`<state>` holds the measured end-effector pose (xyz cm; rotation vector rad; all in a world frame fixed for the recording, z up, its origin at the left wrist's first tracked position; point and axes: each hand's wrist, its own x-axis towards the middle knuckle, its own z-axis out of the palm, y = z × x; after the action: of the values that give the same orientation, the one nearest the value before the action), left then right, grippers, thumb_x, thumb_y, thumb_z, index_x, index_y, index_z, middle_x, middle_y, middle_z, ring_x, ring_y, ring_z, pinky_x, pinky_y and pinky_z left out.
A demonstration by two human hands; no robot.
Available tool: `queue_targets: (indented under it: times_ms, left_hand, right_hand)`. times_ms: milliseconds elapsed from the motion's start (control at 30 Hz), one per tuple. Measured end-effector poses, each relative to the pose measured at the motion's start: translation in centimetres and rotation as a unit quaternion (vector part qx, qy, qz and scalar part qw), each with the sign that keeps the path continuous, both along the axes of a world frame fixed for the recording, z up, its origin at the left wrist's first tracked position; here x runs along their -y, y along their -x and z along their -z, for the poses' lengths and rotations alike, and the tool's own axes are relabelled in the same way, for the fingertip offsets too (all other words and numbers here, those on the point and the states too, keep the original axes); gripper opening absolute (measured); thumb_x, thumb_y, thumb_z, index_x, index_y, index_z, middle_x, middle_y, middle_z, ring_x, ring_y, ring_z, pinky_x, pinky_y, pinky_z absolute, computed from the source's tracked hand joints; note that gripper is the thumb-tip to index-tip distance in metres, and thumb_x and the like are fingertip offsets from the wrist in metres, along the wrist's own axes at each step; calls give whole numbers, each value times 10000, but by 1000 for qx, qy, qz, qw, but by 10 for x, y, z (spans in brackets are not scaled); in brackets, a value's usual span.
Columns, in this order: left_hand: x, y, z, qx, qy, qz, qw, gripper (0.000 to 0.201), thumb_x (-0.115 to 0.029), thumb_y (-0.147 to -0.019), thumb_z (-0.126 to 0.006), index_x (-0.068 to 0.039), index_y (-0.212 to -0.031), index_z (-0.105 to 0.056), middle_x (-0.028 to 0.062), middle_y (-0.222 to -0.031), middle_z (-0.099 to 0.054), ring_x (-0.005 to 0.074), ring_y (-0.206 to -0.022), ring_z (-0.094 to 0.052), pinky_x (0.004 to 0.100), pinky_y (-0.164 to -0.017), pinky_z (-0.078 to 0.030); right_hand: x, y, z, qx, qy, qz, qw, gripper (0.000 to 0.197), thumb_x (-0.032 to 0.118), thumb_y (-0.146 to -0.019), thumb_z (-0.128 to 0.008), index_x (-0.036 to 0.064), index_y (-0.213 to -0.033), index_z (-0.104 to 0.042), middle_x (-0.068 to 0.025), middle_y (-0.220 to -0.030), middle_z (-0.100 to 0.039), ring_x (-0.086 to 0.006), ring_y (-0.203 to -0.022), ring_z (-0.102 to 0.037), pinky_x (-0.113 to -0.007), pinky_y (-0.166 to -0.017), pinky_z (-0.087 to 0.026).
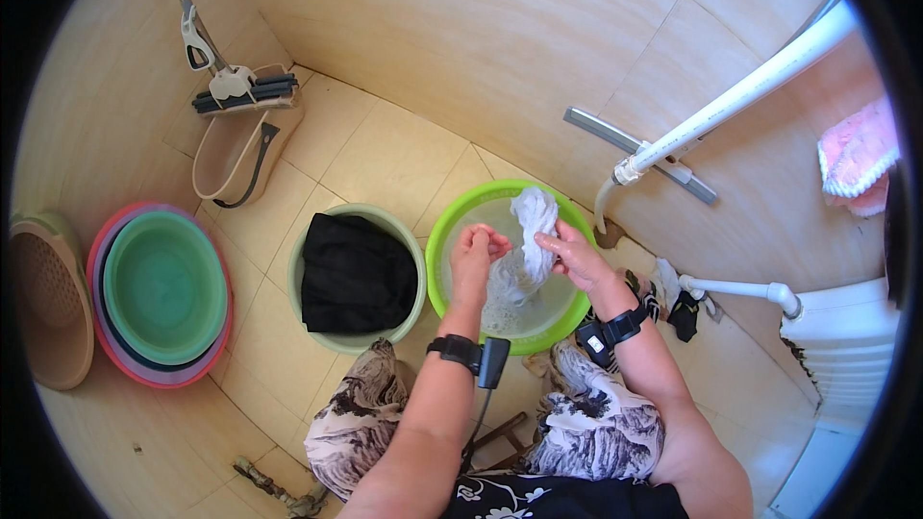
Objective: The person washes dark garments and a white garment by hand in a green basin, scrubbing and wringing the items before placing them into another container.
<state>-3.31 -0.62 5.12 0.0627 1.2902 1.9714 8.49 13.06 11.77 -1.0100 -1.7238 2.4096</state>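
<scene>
So everything here hinges on how the wet white cloth (pixel 535 252) lies between the two hands. It's inside the lime-green basin (pixel 524 342), bunched into a loose rope whose long axis runs from close to the basin's far rim back toward the wearer, with the far end leaning a bit right and the near end spreading into the soapy water (pixel 565 300). The right hand (pixel 580 261) is the nearer one, no contest: it comes in over the basin's right side and looks clamped on the upper part of the cloth, thumb on the front. The left hand (pixel 474 255) is over the basin's left half, fingers drawn in together, with the rope just off to its right. I can't make out anything pinched in those fingers, and can't swear they aren't brushing the lower folds. So my read is the left one has the sideways gap, and the cloth crosses its reach rather than pointing at it. Just left of the lime-green basin there's a pale-green basin (pixel 332 338) with black fabric (pixel 361 274) piled in it, touched by neither hand.
</scene>
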Motion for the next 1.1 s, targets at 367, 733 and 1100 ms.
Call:
queue_targets:
  times_ms: [367,733,1100]
  left_hand:
    - [-3,-21,-24,-316,63,288,902,550,-215,-756,-778,-33,-1216,-539,87,-1128,-630,175,-1021,-590,317,-878,-475]
    - [11,8,1,-202,60,18,977,304,-46,-742,-662,-47,-1041,-608,24,-930,-656,128,-845,-601,282,-755,-476]
    - [-6,3,-46,-431,184,130,874,300,-70,-698,-710,-50,-989,-637,88,-939,-638,153,-890,-605,309,-796,-484]
  right_hand:
    - [-7,-3,-26,-229,183,116,949,405,140,-921,-599,59,-1299,-480,-28,-1072,-617,-80,-844,-604,-193,-574,-472]
    - [-17,-27,45,-7,165,94,982,327,238,-903,-611,70,-1177,-550,-48,-997,-659,-133,-819,-652,-270,-574,-548]
    - [23,4,-9,-8,-373,-71,925,590,166,-643,-815,66,-1134,-504,-136,-1042,-623,-232,-980,-620,-358,-843,-489]
